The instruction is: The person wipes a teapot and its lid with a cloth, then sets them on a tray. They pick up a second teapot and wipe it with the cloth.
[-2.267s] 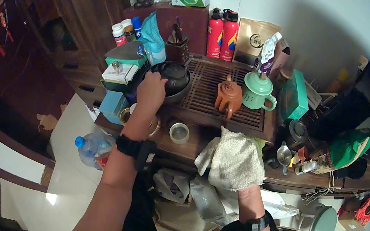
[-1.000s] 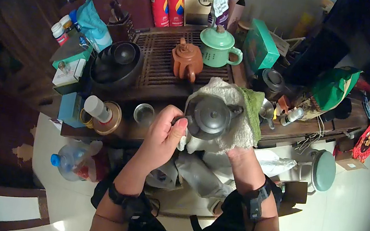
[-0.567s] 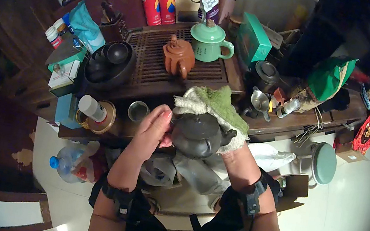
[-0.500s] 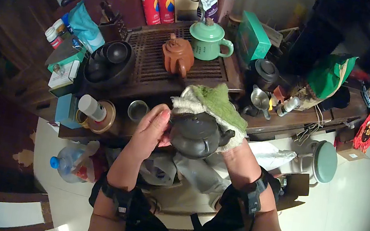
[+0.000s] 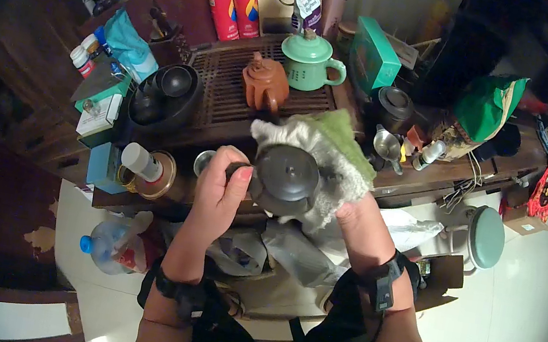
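Note:
A dark clay teapot is held up in front of me, its round lid facing the camera. My left hand is closed around the handle on the teapot's left side. A fluffy green and white cloth lies against the far and right sides of the pot. Under and behind that cloth is my right hand, thumb pressed on its edge and the other fingers hidden. Beyond the cloth, an orange-brown teapot and a pale green lidded mug stand on the slatted tea tray.
Left of the tray sits a black bowl with small dark cups. A metal pitcher and a dark lidded jar stand at the right. Plastic bags hang below the table edge. A large water bottle is on the floor.
The dark teapot has tipped so its lid now faces me, and its spout is no longer visible. The cloth has shifted around its far and right sides.

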Motion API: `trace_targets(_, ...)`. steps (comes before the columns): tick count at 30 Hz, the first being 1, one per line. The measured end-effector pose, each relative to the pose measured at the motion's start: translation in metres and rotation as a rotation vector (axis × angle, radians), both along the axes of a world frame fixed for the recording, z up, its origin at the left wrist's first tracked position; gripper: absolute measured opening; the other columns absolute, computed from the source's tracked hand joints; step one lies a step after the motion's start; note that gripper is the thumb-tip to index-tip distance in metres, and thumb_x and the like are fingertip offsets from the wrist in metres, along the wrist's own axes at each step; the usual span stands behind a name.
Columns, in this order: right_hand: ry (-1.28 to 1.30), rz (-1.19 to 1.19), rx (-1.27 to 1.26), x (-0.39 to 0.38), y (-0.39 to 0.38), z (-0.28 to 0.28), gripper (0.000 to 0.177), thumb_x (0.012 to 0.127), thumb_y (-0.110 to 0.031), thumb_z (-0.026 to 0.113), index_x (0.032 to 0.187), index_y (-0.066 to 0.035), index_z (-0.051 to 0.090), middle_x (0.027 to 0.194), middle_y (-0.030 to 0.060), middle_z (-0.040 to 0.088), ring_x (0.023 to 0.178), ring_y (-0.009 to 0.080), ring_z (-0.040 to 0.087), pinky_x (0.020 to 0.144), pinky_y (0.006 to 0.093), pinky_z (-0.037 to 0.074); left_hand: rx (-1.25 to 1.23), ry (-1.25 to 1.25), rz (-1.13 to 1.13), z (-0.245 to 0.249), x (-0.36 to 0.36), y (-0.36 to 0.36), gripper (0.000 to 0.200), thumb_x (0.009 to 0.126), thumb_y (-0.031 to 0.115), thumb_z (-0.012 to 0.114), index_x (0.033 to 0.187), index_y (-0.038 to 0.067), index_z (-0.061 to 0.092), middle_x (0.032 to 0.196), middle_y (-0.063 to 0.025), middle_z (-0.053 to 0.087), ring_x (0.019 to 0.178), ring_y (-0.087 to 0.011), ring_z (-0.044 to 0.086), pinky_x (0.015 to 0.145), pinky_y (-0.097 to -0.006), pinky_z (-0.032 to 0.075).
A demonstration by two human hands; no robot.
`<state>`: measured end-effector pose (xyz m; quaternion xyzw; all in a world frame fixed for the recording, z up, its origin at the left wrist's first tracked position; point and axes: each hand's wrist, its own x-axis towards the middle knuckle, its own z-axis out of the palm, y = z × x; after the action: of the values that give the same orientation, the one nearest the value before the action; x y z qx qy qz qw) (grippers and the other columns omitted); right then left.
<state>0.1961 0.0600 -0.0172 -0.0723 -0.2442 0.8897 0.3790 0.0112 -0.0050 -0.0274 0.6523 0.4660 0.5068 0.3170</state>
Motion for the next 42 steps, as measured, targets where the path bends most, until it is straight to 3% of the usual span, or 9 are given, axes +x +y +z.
trace_targets(7,-0.179,-0.468,0.459,-0.009,0.011,-0.015,0.030,0.091,-0.021,0.045,0.113,-0.002,0.050,0.110,0.0084,0.055,0.100,0.0179,0.054,0.090,0.0302,0.044,0.226,0.122,0.154,-0.010,0.010,0.003,0.012,0.093,0.012,0.043,0.089,0.001,0.043,0.082,-0.0050,0.045,0.066,-0.0098,0.050,0.061,-0.0230,0.042)
trace_targets(11,0.045,-0.431,0.002,-0.009,0.011,-0.040,0.035,0.090,-0.027,0.048,0.118,-0.005,0.047,0.120,0.0073,0.049,0.112,0.0176,0.046,0.095,0.0353,0.038,0.236,0.162,0.202,-0.011,0.018,-0.001,0.012,0.093,0.013,0.043,0.087,0.002,0.042,0.079,-0.0043,0.045,0.063,-0.0088,0.049,0.060,-0.0228,0.042)
trace_targets(15,-0.749,-0.815,0.921,0.007,0.022,-0.075,0.037,0.090,-0.024,0.049,0.121,-0.005,0.045,0.122,0.0071,0.049,0.114,0.0169,0.044,0.096,0.0332,0.037,0.168,0.129,0.239,-0.008,0.019,-0.005,0.013,0.093,0.014,0.042,0.087,0.003,0.043,0.077,-0.0028,0.044,0.060,-0.0072,0.047,0.056,-0.0216,0.041)
trace_targets(18,-0.501,-0.462,0.589,0.016,0.005,-0.035,0.042,0.092,-0.020,0.046,0.129,-0.002,0.038,0.122,0.0064,0.049,0.110,0.0144,0.047,0.095,0.0278,0.037,0.115,0.115,0.268,-0.008,0.014,-0.007,0.013,0.094,0.015,0.042,0.088,0.003,0.044,0.077,-0.0018,0.044,0.058,-0.0062,0.046,0.053,-0.0204,0.040)
trace_targets(22,-0.948,-0.148,0.861,0.037,0.007,-0.006,0.034,0.092,-0.019,0.045,0.120,0.000,0.046,0.113,0.0052,0.053,0.102,0.0131,0.049,0.088,0.0271,0.040,-0.008,0.022,0.235,-0.002,0.006,-0.007,0.013,0.094,0.016,0.041,0.089,0.004,0.044,0.077,-0.0009,0.043,0.058,-0.0056,0.045,0.051,-0.0197,0.041)
trace_targets(32,-0.971,-0.698,1.064,0.025,0.017,-0.029,0.022,0.078,-0.015,0.055,0.083,0.007,0.055,0.076,0.0254,0.055,0.070,0.0370,0.057,0.061,0.0402,0.044,0.131,-0.053,0.317,0.005,0.023,-0.011,0.011,0.093,0.011,0.041,0.090,0.001,0.045,0.076,-0.0028,0.044,0.057,-0.0068,0.044,0.052,-0.0205,0.038)
trace_targets(35,-1.068,-0.781,1.088,0.023,0.015,-0.025,0.022,0.081,-0.010,0.051,0.098,0.003,0.055,0.082,0.0183,0.057,0.072,0.0199,0.055,0.069,0.0297,0.045,0.229,0.107,0.304,-0.002,0.026,-0.012,0.011,0.092,0.010,0.041,0.089,0.001,0.045,0.077,-0.0035,0.044,0.057,-0.0079,0.044,0.054,-0.0212,0.037)
trace_targets(38,-1.085,-0.686,1.091,0.032,0.013,-0.009,0.024,0.079,-0.017,0.056,0.080,0.006,0.052,0.074,0.0247,0.054,0.071,0.0396,0.056,0.062,0.0428,0.043,0.221,0.201,0.277,-0.004,0.025,-0.014,0.013,0.094,0.012,0.040,0.092,0.001,0.044,0.078,-0.0031,0.041,0.062,-0.0075,0.043,0.055,-0.0220,0.040)
trace_targets(42,-0.733,-0.687,1.351,0.044,0.024,-0.008,0.025,0.083,-0.014,0.053,0.099,0.006,0.054,0.083,0.0201,0.059,0.080,0.0363,0.058,0.072,0.0357,0.046,0.075,-0.019,0.267,-0.003,0.027,-0.013,0.016,0.095,0.018,0.039,0.094,0.003,0.045,0.078,-0.0006,0.040,0.064,-0.0056,0.042,0.057,-0.0205,0.038)
